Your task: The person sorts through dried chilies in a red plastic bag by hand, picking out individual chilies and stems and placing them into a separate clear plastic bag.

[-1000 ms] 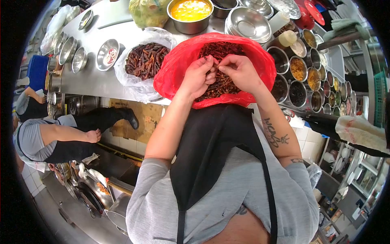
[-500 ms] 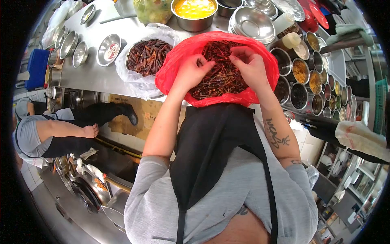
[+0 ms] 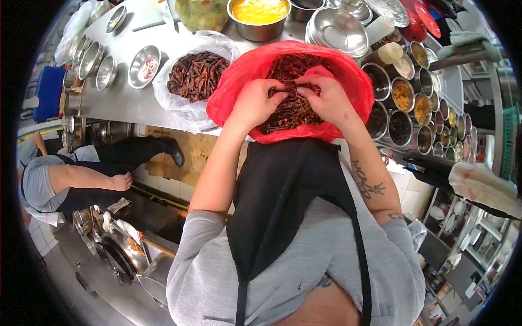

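A red plastic bag lies wide open in front of me, full of thin dried chilies and stems. Over it, my left hand is closed, thumb and forefinger pinching one end of a dried chili. My right hand pinches the other end, its fingertips close to the left ones. The chili is small and partly hidden by my fingers. Left of the red bag, a clear plastic bag holds larger dark dried chilies.
Steel bowls stand on the left of the steel table. A pot of yellow liquid and stacked bowls are behind the red bag. Several ingredient tins line the right side. A co-worker's arm is at lower left.
My hands have come closer together over the red bag, the right one moving left and slightly down. Both now pinch at the same spot. At the far left, the co-worker's arm has shifted slightly.
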Tool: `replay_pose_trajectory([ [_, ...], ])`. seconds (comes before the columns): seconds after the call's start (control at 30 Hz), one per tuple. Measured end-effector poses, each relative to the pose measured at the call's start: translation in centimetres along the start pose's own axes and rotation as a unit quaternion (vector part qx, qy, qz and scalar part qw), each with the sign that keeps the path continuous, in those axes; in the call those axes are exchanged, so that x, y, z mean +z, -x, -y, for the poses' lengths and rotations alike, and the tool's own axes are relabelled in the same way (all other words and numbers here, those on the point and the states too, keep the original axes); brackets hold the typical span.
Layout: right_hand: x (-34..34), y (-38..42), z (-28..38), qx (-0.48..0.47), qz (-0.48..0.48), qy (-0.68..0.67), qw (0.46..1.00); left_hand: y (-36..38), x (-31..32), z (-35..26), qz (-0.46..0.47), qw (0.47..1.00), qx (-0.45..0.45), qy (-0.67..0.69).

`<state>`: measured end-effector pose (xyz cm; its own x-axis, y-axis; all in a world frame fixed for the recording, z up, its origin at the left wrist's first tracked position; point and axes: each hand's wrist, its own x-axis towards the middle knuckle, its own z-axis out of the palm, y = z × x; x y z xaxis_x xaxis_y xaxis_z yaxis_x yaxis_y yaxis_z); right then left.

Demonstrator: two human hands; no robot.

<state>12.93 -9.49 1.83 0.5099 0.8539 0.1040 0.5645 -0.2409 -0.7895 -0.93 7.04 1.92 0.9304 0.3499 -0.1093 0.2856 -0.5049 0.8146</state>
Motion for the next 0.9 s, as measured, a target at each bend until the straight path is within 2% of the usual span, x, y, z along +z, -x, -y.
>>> replay_pose_trajectory([
  [0.03,0.3,0.0,0.0,0.019,0.004,-0.033,0.999,0.1,-0.1,0.1,-0.009,1.000,0.011,0.017],
  [0.13,0.9,0.2,0.6,0.071,0.026,-0.113,0.991,-0.4,0.6,1.2,-0.012,0.973,-0.001,0.231],
  [0.23,0.8,0.2,1.3,0.103,0.053,-0.158,0.981,-0.2,0.2,0.5,0.038,0.895,-0.114,0.429],
  [0.27,1.2,0.3,0.9,0.104,0.056,-0.174,0.978,-0.2,0.5,0.1,0.025,0.888,-0.115,0.445],
  [0.47,1.3,0.3,0.7,0.129,0.075,-0.198,0.969,-0.2,1.2,0.4,-0.005,0.909,-0.061,0.412],
  [0.57,1.1,0.3,1.1,0.148,0.077,-0.188,0.968,-0.5,2.3,1.4,-0.057,0.943,0.037,0.326],
  [0.67,1.1,0.4,1.2,0.139,0.046,-0.163,0.976,-0.1,1.4,-0.5,-0.076,0.946,0.022,0.315],
  [0.77,1.5,0.3,0.9,0.082,-0.003,-0.174,0.981,-0.1,1.3,0.1,-0.004,0.828,-0.075,0.556],
  [0.9,1.8,0.1,1.3,-0.012,-0.098,-0.209,0.973,-0.3,1.9,-0.5,-0.015,0.696,-0.133,0.705],
])
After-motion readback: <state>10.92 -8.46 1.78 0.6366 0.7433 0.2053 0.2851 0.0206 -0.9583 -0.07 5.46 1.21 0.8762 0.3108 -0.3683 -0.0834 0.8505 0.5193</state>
